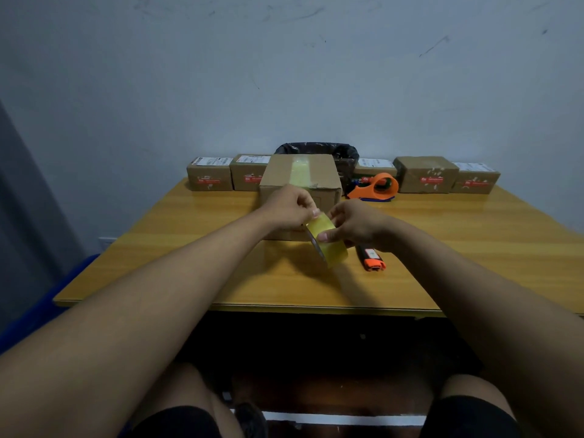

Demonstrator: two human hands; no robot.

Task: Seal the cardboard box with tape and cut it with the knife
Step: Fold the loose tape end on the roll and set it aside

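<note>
While the yellowish tape roll (pixel 327 245) hangs above the glossy wooden table (pixel 458 248), right hand (pixel 355 224) clenched round it, left hand (pixel 289 205) pinching its free end, taped cardboard box (pixel 300 181) just behind, orange-black knife (pixel 371 258) beside.

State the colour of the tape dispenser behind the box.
Orange tape dispenser, clearest in the head view.

Both bare forearms reached forward over the desk's (pixel 189 279) near edge. The left hand (pixel 289 207) pinched with fingertips; the right hand (pixel 354 224) curled its grip, thumb (pixel 327 237) pressed inward.
</note>
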